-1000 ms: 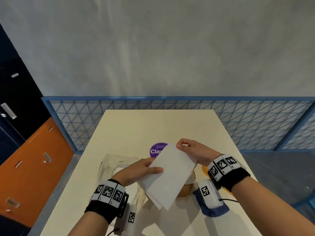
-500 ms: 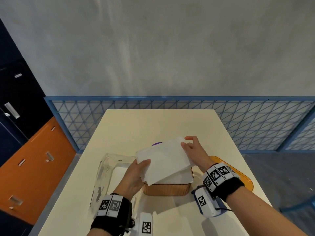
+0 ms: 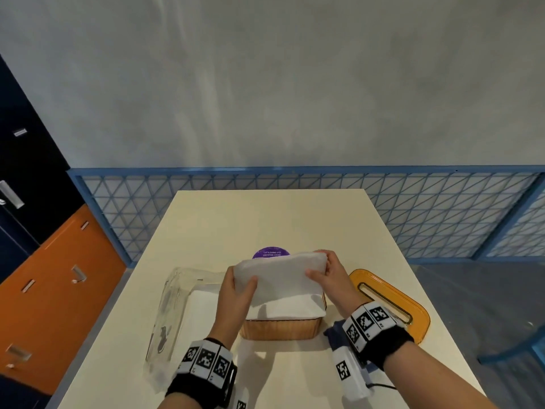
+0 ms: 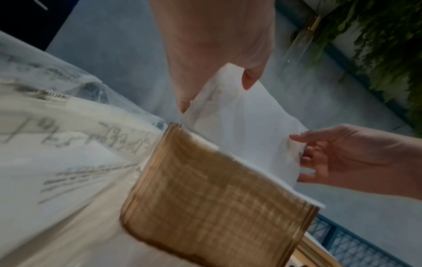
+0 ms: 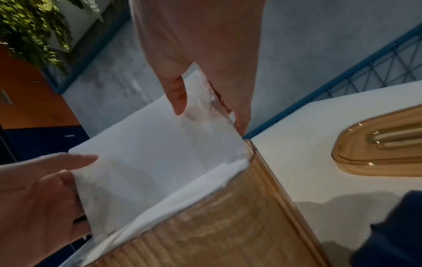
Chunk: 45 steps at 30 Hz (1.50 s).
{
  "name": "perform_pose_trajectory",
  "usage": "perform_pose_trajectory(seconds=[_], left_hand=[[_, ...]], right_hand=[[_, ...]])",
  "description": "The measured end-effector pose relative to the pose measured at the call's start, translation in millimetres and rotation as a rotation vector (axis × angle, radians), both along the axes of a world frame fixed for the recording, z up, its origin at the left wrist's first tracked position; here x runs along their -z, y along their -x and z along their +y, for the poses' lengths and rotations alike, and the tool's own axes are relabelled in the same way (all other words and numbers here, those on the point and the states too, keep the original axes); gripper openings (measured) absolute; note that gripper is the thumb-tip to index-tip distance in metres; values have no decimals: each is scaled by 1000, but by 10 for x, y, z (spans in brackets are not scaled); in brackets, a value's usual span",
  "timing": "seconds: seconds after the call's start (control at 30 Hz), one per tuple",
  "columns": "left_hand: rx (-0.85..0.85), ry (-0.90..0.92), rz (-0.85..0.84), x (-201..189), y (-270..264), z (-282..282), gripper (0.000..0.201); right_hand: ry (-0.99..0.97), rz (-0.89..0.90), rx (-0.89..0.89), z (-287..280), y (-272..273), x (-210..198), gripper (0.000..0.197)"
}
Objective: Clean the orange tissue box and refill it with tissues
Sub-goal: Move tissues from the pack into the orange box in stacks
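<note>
The ribbed amber-orange tissue box stands open in the middle of the table, with white tissues filling it to the rim. A white tissue stack is tilted over its opening, near edge lowest. My left hand grips the stack's left end, thumb on top. My right hand grips its right end the same way. The box's orange lid, with a slot, lies flat to the right.
A clear plastic tissue wrapper with white tissues lies left of the box. A purple round sticker shows behind the stack. A dark blue cloth lies right of the box. The table is bare farther back; a blue lattice fence surrounds it.
Both hands have turned the tissue stack from upright to nearly flat and lowered it onto the box's opening. The head view has dropped, showing the box and lid more fully.
</note>
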<state>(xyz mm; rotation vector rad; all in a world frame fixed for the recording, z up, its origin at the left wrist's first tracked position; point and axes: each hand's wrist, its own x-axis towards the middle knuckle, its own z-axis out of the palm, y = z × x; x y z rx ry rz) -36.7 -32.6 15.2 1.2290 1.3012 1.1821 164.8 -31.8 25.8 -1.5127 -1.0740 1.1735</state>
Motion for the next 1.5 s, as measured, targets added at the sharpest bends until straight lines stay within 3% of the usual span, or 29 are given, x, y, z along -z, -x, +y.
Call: perform_pose_trajectory(seconds=[0.17,0.3,0.5,0.7,0.9,1.0,1.2,1.27,1.37,1.43,1.5], left_hand=[[4,32,65,67,-105,18,24],[-24,43,155,55,-128,102,13],[-31,213,342,131,-45,274,35],[59,206,488,142,-5,252,44],[-56,159,427,138,-38,197,49],[-61,145,362,157,-126,71,53],[9,56,424,176,-146,122,52],[80,-64,539,206,-10,159,45],[384,-210,851,236,184,139,43],[542,-196,1061,232,255,105,47],[596,-169,1172,220,273,108,47]], right_hand=[[26,-56,18,57,42,11,27],[47,-113,35,117,39,-61,17],[184,-217,21,124,58,87,39],[227,-449,-37,61,152,133,54],[179,-630,-41,-30,236,106,64],[176,-603,-30,-103,298,127,63],[179,-570,-1,-113,376,153,62],[132,-647,-50,-127,323,148,63],[26,-841,-225,-168,207,123,63],[48,-881,-375,-185,144,97,64],[113,-927,-496,-189,99,62,63]])
